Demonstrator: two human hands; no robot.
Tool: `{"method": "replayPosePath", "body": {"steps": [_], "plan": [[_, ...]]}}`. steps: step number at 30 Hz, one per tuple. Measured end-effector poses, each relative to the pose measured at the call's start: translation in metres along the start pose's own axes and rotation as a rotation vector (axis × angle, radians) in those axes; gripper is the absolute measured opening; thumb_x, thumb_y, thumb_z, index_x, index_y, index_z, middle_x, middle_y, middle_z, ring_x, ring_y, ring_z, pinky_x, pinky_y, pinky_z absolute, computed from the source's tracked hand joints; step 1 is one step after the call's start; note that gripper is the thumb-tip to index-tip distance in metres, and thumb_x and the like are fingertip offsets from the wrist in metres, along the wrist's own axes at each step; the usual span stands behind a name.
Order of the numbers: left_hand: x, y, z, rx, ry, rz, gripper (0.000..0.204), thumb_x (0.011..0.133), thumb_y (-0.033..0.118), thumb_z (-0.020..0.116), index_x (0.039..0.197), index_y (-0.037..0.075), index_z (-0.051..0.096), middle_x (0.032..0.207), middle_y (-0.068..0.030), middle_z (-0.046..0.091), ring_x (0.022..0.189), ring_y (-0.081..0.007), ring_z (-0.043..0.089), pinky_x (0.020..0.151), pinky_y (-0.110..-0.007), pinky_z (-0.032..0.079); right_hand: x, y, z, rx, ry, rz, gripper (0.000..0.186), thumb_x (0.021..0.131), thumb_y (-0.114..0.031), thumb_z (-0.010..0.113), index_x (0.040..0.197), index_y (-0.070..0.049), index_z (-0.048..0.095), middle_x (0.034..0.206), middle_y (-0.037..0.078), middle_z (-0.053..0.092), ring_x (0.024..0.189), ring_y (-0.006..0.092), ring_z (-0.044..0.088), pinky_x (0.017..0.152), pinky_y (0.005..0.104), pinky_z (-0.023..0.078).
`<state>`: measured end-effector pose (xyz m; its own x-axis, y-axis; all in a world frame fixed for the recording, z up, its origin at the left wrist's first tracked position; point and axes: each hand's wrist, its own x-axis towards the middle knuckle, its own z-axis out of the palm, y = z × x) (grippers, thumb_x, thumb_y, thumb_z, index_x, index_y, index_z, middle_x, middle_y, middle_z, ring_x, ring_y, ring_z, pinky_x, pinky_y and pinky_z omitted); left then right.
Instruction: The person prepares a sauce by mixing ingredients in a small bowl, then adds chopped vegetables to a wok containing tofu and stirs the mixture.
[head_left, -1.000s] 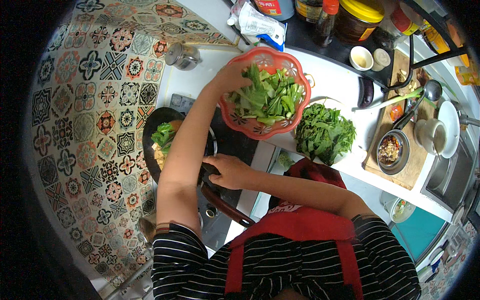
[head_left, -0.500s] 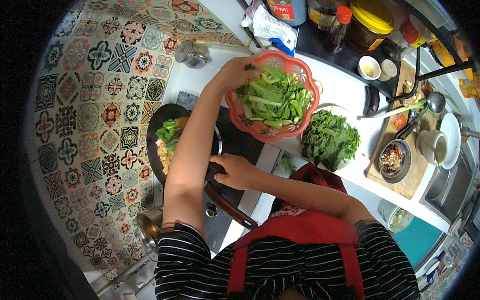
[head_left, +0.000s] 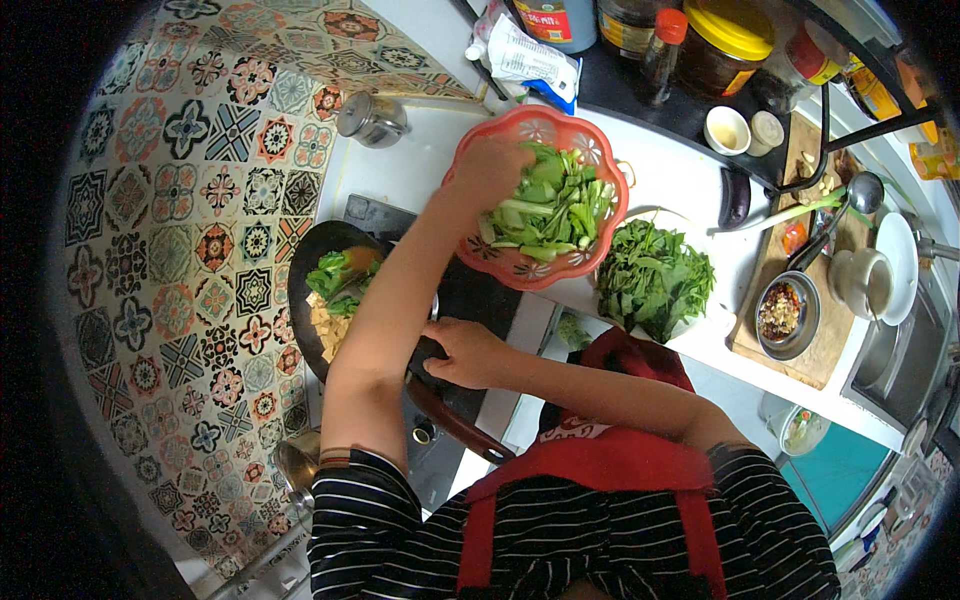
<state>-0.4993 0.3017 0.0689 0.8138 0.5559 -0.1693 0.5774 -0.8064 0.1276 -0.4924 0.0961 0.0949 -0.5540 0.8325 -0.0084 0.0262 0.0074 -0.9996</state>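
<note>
The left hand reaches into a red plastic colander, fingers curled on the cut green stalks heaped inside it; whether they pinch a piece cannot be told. The right hand is closed on the handle end of a dark wok that sits on the stove at the left end of the white counter. The wok holds greens and pale cubes. The colander sits on the counter just right of the wok, touching the stove's far edge. Beside it, toward the counter's front edge, lies a heap of dark leafy greens. Farther right a wooden cutting board carries a small metal bowl of chopped chili, with a ladle resting above it. A steel sink takes up the counter's right end. Along the back edge a dark shelf holds a yellow-lidded jar, a red-capped bottle and two small white cups. A lidded metal pot stands at the back left corner. Patterned tiles cover the wall left of the stove. The person wears a striped shirt and a red apron.
</note>
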Motion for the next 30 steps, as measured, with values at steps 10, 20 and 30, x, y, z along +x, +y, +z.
{"method": "replayPosePath", "body": {"steps": [10, 20, 30], "plan": [[0.044, 0.027, 0.013, 0.193, -0.076, -0.141, 0.031, 0.075, 0.002, 0.053, 0.106, 0.006, 0.058, 0.107, -0.0155, 0.060, 0.106, -0.0315, 0.055, 0.090, -0.042, 0.045, 0.002, 0.011, 0.008, 0.058, 0.031, -0.048, 0.044, 0.073, -0.019, 0.060, 0.115, -0.006, 0.052, 0.106, 0.025, 0.057, 0.097, 0.0415, 0.054, 0.084, 0.0487, 0.043], [-0.033, 0.007, -0.094, -1.500, 0.153, -0.478, 0.045, 0.080, 0.010, 0.066, 0.121, 0.001, 0.048, 0.109, -0.0068, 0.059, 0.101, -0.0172, 0.055, 0.084, -0.033, 0.047, 0.003, 0.001, 0.011, -0.009, 0.014, 0.041, 0.051, 0.082, -0.023, 0.051, 0.127, -0.001, 0.042, 0.118, 0.025, 0.052, 0.109, 0.0391, 0.050, 0.094, 0.0446, 0.039], [-0.213, -0.013, -0.117, -2.261, 0.515, -0.311, 0.053, 0.095, 0.044, 0.037, 0.130, 0.004, 0.041, 0.122, -0.0142, 0.053, 0.109, -0.0287, 0.055, 0.094, -0.049, 0.042, 0.001, -0.025, -0.003, 0.631, -0.021, 0.423, 0.047, 0.089, -0.018, 0.050, 0.134, -0.013, 0.040, 0.079, 0.003, 0.056, 0.052, 0.0057, 0.038, 0.044, 0.0191, 0.027]]}}
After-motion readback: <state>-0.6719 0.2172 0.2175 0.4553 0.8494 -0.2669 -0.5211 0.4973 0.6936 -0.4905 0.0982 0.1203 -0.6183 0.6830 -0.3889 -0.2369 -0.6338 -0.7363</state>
